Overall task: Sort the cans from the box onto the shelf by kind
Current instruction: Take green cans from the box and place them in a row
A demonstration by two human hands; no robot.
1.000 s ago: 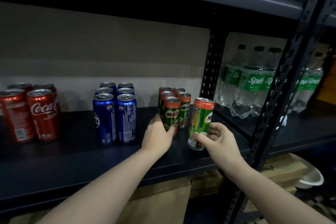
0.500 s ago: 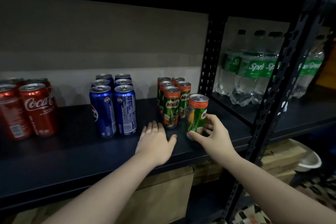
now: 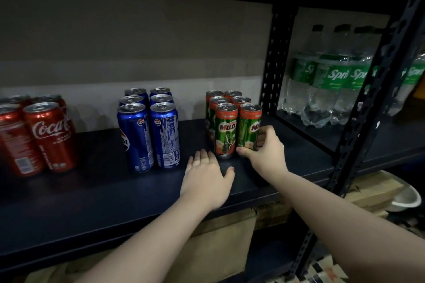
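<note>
Right hand (image 3: 264,151) fingers still grip Milo can (image 3: 249,128), now seemingly standing beside its row; left hand (image 3: 207,179) flat.

Dim light fills a dark metal shelf (image 3: 92,190), the underside of the tier above lost in near-black shadow. Light falls from the front and above, catching the silver lids of the blue cans (image 3: 149,131) and leaving a sheen along their sides. Soft shadows of the cans spread on the pale back wall (image 3: 138,41). The red cans (image 3: 43,135) at the left edge smear with motion blur, lettering streaked. Wide-angle distortion bends the perforated upright (image 3: 358,133) at right into a slant. The clear bottles (image 3: 326,85) behind it read soft, labels hazy. The two forearms in the foreground are the brightest areas, evenly lit.
</note>
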